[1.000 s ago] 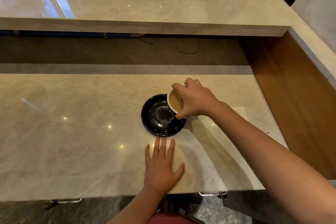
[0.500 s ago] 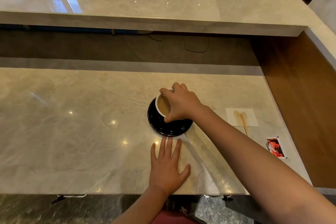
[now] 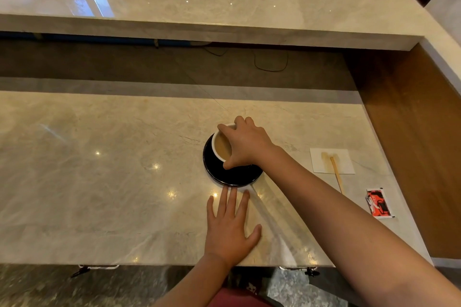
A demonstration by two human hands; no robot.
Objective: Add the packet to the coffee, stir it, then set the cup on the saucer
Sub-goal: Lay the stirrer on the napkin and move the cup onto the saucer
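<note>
The right hand [image 3: 245, 144] pinches the white coffee cup [image 3: 220, 143] by its rim over the black saucer [image 3: 233, 176]. The left hand [image 3: 230, 228] lies spread flat nearby. Full ceramic: probably heavy, slick, spill-prone; grip the rim level.

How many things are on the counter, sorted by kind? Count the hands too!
Hands: 2, left hand, right hand
Cup: 1
Saucer: 1
Stir stick: 1
Napkin: 1
Packet: 1
Total: 7
</note>
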